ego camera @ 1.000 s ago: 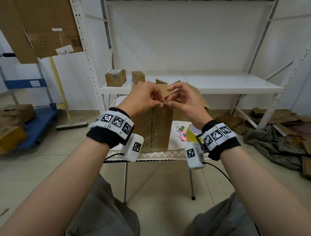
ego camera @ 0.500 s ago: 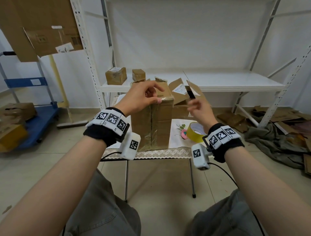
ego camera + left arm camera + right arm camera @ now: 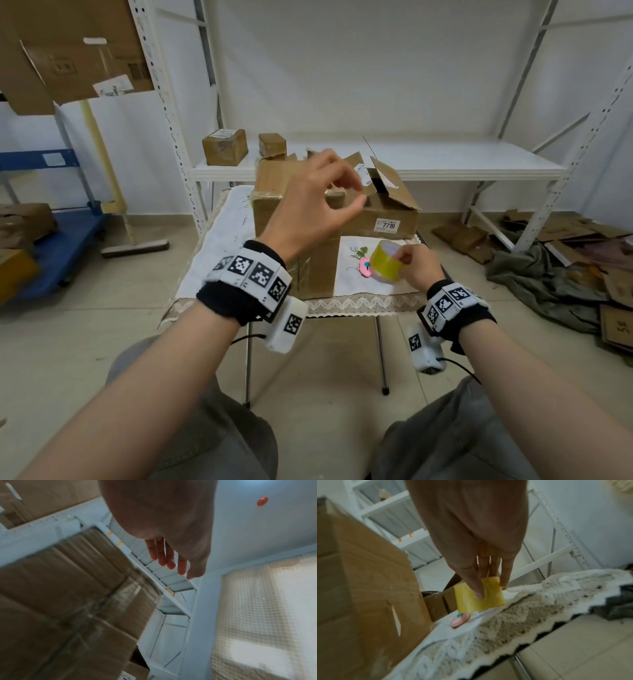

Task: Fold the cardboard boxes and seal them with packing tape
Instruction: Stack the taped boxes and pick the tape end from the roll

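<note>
Right now, the right hand [image 3: 416, 265] grips the yellow packing tape roll [image 3: 385, 261] near the desk's [image 3: 219, 246] front edge; the left hand [image 3: 310, 205] hovers slack-fingered, holding nothing, over the upright cardboard box [image 3: 274, 209]. Next, likely, find the tape's end.

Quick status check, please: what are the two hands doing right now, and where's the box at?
Left hand open, above taped box. Right hand grips yellow tape roll on table. Open-flapped box behind, unsealed. Nothing blocking.
</note>
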Demonstrator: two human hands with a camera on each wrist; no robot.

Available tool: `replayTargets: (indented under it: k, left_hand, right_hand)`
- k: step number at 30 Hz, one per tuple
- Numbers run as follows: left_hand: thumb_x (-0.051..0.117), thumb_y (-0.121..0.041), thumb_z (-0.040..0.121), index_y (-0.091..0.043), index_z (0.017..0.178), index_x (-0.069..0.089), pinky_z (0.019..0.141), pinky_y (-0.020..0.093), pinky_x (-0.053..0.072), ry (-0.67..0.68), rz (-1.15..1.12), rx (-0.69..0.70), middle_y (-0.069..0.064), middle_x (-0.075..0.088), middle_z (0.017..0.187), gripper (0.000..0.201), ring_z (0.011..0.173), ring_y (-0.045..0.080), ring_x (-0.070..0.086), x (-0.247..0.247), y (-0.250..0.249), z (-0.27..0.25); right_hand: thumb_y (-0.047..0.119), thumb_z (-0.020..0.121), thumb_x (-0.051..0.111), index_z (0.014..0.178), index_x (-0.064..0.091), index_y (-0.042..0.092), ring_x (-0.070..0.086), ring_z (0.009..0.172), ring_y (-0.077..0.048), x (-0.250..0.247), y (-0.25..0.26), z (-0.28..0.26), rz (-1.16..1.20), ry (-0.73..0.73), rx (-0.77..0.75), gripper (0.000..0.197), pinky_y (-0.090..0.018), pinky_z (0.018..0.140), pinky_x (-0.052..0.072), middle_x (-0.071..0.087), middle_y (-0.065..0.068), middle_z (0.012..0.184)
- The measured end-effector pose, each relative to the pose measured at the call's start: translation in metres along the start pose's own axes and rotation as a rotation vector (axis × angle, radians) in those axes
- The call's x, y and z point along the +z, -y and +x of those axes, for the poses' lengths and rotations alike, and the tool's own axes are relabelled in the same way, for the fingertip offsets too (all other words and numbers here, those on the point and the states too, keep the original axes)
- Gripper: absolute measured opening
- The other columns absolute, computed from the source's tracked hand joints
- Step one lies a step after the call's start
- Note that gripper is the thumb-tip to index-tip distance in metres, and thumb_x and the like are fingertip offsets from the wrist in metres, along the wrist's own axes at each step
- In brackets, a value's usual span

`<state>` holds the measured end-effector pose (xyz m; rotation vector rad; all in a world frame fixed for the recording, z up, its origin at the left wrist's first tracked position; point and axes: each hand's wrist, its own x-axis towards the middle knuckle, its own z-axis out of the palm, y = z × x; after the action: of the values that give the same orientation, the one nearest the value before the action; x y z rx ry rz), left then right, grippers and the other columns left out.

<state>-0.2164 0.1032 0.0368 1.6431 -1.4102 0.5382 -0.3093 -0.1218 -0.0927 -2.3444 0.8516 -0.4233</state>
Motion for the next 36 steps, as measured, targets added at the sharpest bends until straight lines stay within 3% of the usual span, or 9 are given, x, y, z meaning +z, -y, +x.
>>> replayTargets:
  k: [3, 5, 9, 12, 16, 19, 23, 29, 36]
  left_hand:
    - [0.071, -0.013, 0.087, -0.015, 0.092, 0.068, 0.075, 0.02, 0.052, 0.133, -0.122, -0.013, -0.002, 0.062, 0.094, 0.007, 0.082, 0.005, 0.058, 0.028, -0.015, -0.004]
    - [0.075, -0.016, 0.084, -0.015, 0.105, 0.071, 0.085, 0.027, 0.055, 0.249, -0.146, -0.086, -0.003, 0.063, 0.103, 0.022, 0.091, 0.007, 0.062, 0.051, -0.017, -0.007]
    - [0.085, -0.025, 0.075, -0.017, 0.147, 0.046, 0.112, 0.032, 0.039, 0.422, -0.017, -0.305, -0.001, 0.046, 0.141, 0.083, 0.128, 0.013, 0.048, 0.088, -0.003, -0.01]
    - [0.091, -0.031, 0.067, -0.013, 0.155, 0.03, 0.118, 0.034, 0.03, 0.509, 0.053, -0.394, 0.002, 0.033, 0.156, 0.109, 0.142, 0.018, 0.034, 0.104, 0.009, -0.007]
    - [0.092, -0.035, 0.064, -0.014, 0.147, 0.044, 0.111, 0.035, 0.037, 0.493, 0.066, -0.385, 0.004, 0.048, 0.145, 0.098, 0.134, 0.021, 0.044, 0.116, 0.014, -0.005]
    - [0.093, -0.036, 0.062, -0.017, 0.142, 0.051, 0.108, 0.038, 0.041, 0.438, 0.053, -0.368, 0.002, 0.055, 0.138, 0.091, 0.128, 0.02, 0.049, 0.119, 0.014, -0.007]
    - [0.092, -0.035, 0.064, -0.021, 0.134, 0.059, 0.102, 0.038, 0.045, 0.392, 0.062, -0.322, -0.002, 0.06, 0.128, 0.078, 0.12, 0.017, 0.053, 0.12, 0.014, -0.012]
    - [0.088, -0.027, 0.072, -0.021, 0.129, 0.064, 0.096, 0.035, 0.048, 0.369, 0.077, -0.281, -0.004, 0.059, 0.119, 0.062, 0.111, 0.014, 0.056, 0.118, 0.009, -0.016]
    - [0.085, -0.02, 0.077, -0.018, 0.121, 0.069, 0.092, 0.035, 0.05, 0.347, 0.077, -0.25, -0.003, 0.059, 0.114, 0.047, 0.106, 0.015, 0.058, 0.119, 0.006, -0.021]
  right_hand:
    - [-0.016, 0.072, 0.072, 0.074, 0.06, 0.015, 0.055, 0.077, -0.019, -0.01, 0.001, -0.008, 0.127, -0.009, -0.035, 0.033, -0.023, 0.065, 0.041, 0.059, -0.002, 0.077]
    - [-0.014, 0.071, 0.076, 0.076, 0.059, 0.014, 0.051, 0.073, -0.014, -0.017, 0.002, -0.015, 0.172, -0.008, -0.071, 0.033, -0.019, 0.063, 0.041, 0.054, 0.004, 0.072]
    - [-0.012, 0.069, 0.079, 0.07, 0.056, 0.019, 0.053, 0.073, -0.01, -0.032, 0.004, -0.029, 0.252, 0.02, -0.166, 0.039, -0.024, 0.07, 0.044, 0.055, 0.005, 0.074]
    - [-0.011, 0.068, 0.081, 0.069, 0.056, 0.019, 0.054, 0.073, -0.009, -0.042, 0.001, -0.034, 0.305, 0.027, -0.213, 0.039, -0.022, 0.07, 0.046, 0.057, 0.004, 0.074]
    - [-0.009, 0.065, 0.082, 0.069, 0.058, 0.021, 0.058, 0.078, -0.015, -0.051, -0.005, -0.036, 0.342, 0.023, -0.243, 0.039, -0.037, 0.079, 0.051, 0.061, -0.003, 0.077]
    - [-0.01, 0.067, 0.082, 0.069, 0.057, 0.021, 0.057, 0.075, -0.014, -0.053, -0.007, -0.036, 0.371, 0.028, -0.234, 0.04, -0.036, 0.077, 0.05, 0.06, 0.0, 0.073]
    - [-0.013, 0.071, 0.08, 0.073, 0.059, 0.016, 0.059, 0.073, -0.016, -0.053, -0.008, -0.04, 0.442, 0.058, -0.192, 0.036, -0.045, 0.08, 0.055, 0.06, 0.002, 0.069]
    - [-0.012, 0.075, 0.077, 0.079, 0.059, 0.01, 0.057, 0.078, -0.026, -0.049, -0.005, -0.044, 0.515, 0.091, -0.138, 0.029, -0.057, 0.088, 0.054, 0.056, -0.012, 0.077]
    - [-0.013, 0.078, 0.075, 0.078, 0.059, 0.011, 0.064, 0.073, -0.021, -0.047, -0.002, -0.046, 0.589, 0.109, -0.092, 0.029, -0.056, 0.084, 0.059, 0.058, 0.002, 0.064]
